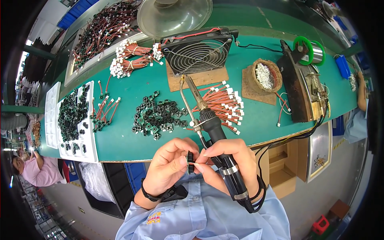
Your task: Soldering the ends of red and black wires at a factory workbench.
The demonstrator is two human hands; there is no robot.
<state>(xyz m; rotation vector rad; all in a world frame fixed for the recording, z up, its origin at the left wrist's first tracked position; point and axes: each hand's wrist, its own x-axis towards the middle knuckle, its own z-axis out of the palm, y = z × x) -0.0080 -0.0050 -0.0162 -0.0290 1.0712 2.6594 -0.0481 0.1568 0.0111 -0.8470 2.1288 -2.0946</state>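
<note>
My left hand (pixel 167 163) pinches a small black component (pixel 190 161) on edge between thumb and fingers. My right hand (pixel 237 159) is wrapped round a black-handled soldering iron (pixel 216 130) with a metal feed tube along its side. The iron's tip points away from me, toward the fan. The right thumb and fingertips also meet a thin reddish wire (pixel 197 163) at the component's edge; its exact joint is too small to see. Beyond my hands lie a pile of black and green components (pixel 158 116) and a bundle of red wires with white connectors (pixel 224 105).
A black fan (pixel 198 56) stands on a wooden board at the back. To its right are a round pot of white bits (pixel 264 77) and a solder reel (pixel 314 52). A white tray of components (pixel 91 132) lies left. Black cables (pixel 280 139) cross the table's front edge.
</note>
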